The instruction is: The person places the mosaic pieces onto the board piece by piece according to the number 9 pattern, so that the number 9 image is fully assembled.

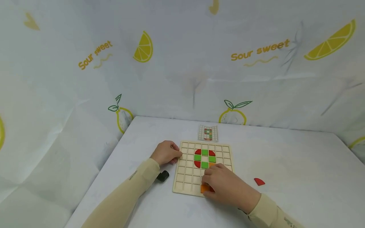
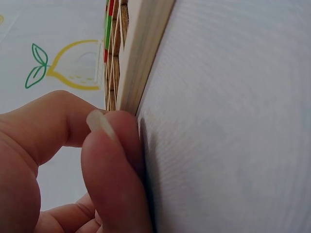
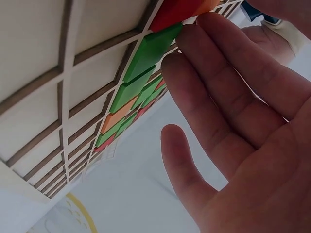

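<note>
A pale wooden grid board lies on the table, with red, green and orange tiles set in its squares. My left hand holds the board's left edge between thumb and fingers; the left wrist view shows the fingertips right at the board's side. Over the lower right of the board is my right hand, its fingers fairly straight. Its fingertips are at a red tile and an orange tile near the front edge. The hand hides part of the tiles in that area.
A small card printed with a coloured grid pattern lies behind the board. To the right, a loose red quarter-round tile rests on the white table. A black object is beside my left wrist. A lemon-printed sheet hangs behind the table.
</note>
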{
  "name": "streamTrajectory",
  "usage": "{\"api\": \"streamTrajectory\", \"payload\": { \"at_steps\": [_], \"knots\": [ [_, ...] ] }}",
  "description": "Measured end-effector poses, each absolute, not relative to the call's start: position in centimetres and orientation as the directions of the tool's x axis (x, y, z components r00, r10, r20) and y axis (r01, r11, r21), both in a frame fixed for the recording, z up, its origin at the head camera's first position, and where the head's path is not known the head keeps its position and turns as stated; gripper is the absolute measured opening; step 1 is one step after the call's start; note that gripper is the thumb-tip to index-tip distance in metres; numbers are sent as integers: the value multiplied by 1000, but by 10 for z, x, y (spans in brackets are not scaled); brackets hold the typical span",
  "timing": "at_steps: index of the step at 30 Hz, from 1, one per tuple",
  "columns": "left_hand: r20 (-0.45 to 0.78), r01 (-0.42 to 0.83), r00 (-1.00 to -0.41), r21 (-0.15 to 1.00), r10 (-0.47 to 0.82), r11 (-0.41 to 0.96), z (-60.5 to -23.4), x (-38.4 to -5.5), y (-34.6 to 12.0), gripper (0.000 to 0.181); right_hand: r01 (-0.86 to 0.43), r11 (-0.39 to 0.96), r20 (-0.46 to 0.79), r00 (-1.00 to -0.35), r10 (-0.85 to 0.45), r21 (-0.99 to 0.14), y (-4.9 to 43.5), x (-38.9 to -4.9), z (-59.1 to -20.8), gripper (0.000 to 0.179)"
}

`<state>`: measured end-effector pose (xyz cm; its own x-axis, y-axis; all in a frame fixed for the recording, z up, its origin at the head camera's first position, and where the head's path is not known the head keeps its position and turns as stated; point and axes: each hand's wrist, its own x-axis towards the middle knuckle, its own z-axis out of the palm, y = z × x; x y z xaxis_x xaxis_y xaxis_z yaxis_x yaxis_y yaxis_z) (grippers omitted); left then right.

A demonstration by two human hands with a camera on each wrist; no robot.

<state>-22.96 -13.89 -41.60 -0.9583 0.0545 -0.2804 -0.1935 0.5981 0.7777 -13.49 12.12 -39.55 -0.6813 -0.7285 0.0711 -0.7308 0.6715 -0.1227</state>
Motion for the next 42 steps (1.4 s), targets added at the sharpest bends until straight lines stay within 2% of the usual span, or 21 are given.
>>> {"api": "streamTrajectory", "payload": {
  "at_steps": [6, 11, 18, 25, 29, 36, 42],
  "knots": [
    [-289, -198, -956, 780, 60, 593, -417, -231, -139, 15, -717, 679, 82, -695, -714, -161, 127, -137, -391, 15],
    [-291, -197, -954, 785, 68, 588, -422, -232, -140, 16, -654, 736, 57, -753, -656, -174, 138, -139, -383, 14],
    [-279, -190, -958, 784, 63, 591, -426, -228, -141, 15, -451, 875, -5, -888, -459, -178, 187, -128, -381, 13],
    [-288, -200, -956, 768, 49, 608, -425, -232, -140, 17, -271, 955, -12, -961, -275, -122, 251, -104, -392, 18],
    [-298, -215, -954, 764, 37, 608, -423, -233, -141, 17, -222, 969, -14, -974, -224, -112, 270, -101, -396, 21],
    [-289, -194, -955, 775, 64, 601, -425, -230, -145, 17, -250, 956, -14, -967, -255, -152, 272, -116, -401, 16],
    [-271, -184, -961, 782, 58, 596, -422, -228, -139, 15, -273, 952, 2, -961, -275, -136, 266, -132, -402, 21]
  ]
}}
